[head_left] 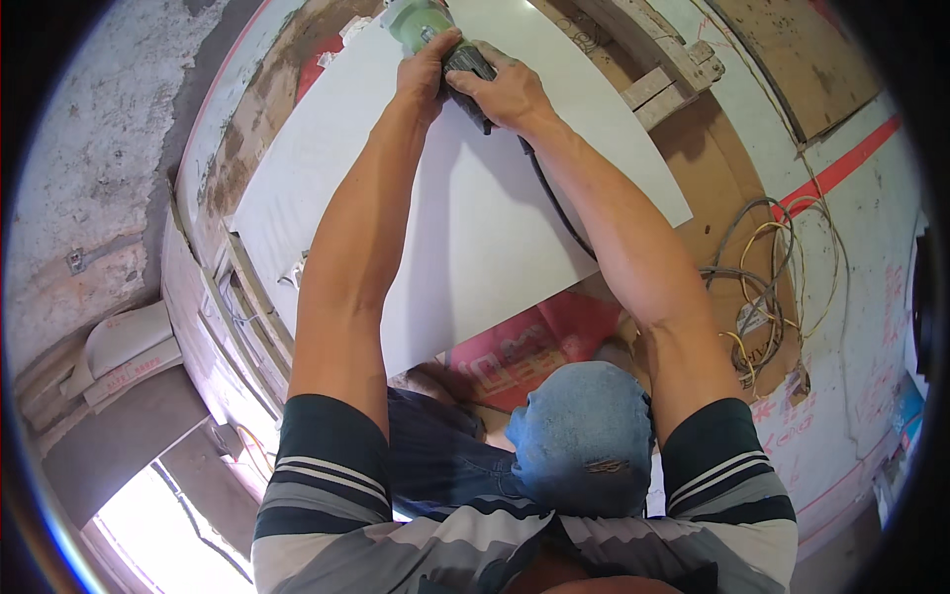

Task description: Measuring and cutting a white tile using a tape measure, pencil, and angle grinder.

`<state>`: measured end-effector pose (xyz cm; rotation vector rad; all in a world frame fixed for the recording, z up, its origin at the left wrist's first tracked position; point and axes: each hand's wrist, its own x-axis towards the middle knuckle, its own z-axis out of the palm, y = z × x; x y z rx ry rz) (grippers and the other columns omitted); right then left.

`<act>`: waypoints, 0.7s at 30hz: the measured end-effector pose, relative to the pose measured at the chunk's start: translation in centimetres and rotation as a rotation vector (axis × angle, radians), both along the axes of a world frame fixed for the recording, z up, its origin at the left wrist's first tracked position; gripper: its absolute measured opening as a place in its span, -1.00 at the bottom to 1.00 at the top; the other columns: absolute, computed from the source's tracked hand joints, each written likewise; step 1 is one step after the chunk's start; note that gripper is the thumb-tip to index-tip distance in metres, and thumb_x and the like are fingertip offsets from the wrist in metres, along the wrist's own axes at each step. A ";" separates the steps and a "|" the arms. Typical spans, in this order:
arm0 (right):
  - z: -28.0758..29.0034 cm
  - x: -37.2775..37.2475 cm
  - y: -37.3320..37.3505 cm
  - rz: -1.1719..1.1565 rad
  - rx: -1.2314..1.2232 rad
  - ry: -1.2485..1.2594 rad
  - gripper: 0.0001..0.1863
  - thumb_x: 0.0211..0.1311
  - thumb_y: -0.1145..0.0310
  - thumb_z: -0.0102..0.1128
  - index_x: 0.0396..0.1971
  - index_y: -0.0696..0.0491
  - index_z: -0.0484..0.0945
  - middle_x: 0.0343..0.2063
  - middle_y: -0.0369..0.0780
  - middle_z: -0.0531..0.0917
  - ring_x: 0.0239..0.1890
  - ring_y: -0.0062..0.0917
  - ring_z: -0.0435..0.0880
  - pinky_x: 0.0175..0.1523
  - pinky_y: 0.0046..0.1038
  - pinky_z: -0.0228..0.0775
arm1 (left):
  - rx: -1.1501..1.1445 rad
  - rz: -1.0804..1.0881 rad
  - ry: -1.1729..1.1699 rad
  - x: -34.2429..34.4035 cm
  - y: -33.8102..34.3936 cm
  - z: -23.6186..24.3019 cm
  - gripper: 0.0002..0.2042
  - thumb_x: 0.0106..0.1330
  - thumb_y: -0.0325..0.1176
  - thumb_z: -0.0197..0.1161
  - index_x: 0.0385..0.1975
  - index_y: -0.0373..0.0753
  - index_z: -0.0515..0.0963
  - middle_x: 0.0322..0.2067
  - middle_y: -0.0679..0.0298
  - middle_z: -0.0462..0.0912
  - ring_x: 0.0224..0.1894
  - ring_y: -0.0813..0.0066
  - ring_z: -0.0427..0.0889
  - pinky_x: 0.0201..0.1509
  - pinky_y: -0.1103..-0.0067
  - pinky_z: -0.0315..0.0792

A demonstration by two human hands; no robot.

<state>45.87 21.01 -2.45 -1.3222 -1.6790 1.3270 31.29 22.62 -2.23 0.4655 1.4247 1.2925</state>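
Observation:
A green and black hand-held power tool (416, 28), cut off by the top edge of the view, is at the far end of a large white sheet (495, 247). My left hand (426, 69) is wrapped round the tool near its green front part. My right hand (503, 91) grips its dark body a little behind, with the thumb across it. A black cord (549, 198) runs from the tool's rear over the sheet and disappears under my right forearm. The tool's front working end is not clear.
Wooden battens (653, 94) and brown cardboard (717, 178) lie beyond and right of the sheet, with tangled cables (762, 287) at the right. My bent knee (584, 426) is below the sheet, near a red printed piece (524, 351). A rough wall (89, 188) is at the left.

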 end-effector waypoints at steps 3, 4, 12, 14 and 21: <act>0.0 0.5 -0.3 0.020 -0.011 0.025 -0.22 -0.02 -0.08 0.23 0.20 -0.01 0.34 -0.37 -0.12 0.66 -0.50 -0.49 0.63 -0.44 -0.50 0.48 | -0.001 0.000 0.001 0.4 -0.3 -0.1 -0.54 0.00 -0.27 0.42 -0.17 -0.39 0.44 -0.36 0.19 0.56 -0.39 0.36 0.59 -0.31 0.46 0.53; 0.1 0.6 -0.4 0.015 -0.013 0.027 -0.23 -0.02 -0.07 0.23 0.20 0.00 0.35 -0.36 -0.12 0.66 -0.49 -0.49 0.64 -0.43 -0.50 0.48 | 0.004 -0.002 -0.003 0.5 -0.5 -0.2 -0.54 -0.01 -0.26 0.43 -0.17 -0.39 0.44 -0.36 0.20 0.56 -0.39 0.36 0.59 -0.30 0.46 0.53; 0.6 1.2 -0.8 0.001 -0.022 0.053 -0.25 -0.02 -0.05 0.23 0.19 -0.01 0.35 -0.33 -0.09 0.65 -0.45 -0.46 0.65 -0.42 -0.47 0.50 | -0.015 -0.023 -0.001 0.6 -0.5 -0.5 -0.52 -0.01 -0.23 0.43 -0.16 -0.38 0.44 -0.36 0.19 0.57 -0.39 0.36 0.60 -0.30 0.43 0.55; 0.7 1.1 -0.5 0.018 -0.002 -0.015 -0.20 -0.04 -0.09 0.23 0.21 0.00 0.33 -0.30 -0.07 0.65 -0.43 -0.44 0.66 -0.41 -0.46 0.51 | -0.014 -0.040 -0.010 0.5 -0.1 -0.4 -0.53 0.00 -0.22 0.42 -0.17 -0.37 0.44 -0.36 0.19 0.57 -0.39 0.36 0.60 -0.31 0.43 0.56; 0.9 1.6 -0.6 0.005 -0.023 -0.006 -0.17 -0.05 -0.12 0.22 0.22 0.01 0.31 -0.35 -0.08 0.65 -0.50 -0.44 0.65 -0.42 -0.48 0.52 | -0.047 -0.052 -0.020 0.9 -0.5 0.1 -0.57 0.05 -0.21 0.39 -0.17 -0.34 0.44 -0.36 0.20 0.57 -0.42 0.37 0.61 -0.36 0.43 0.58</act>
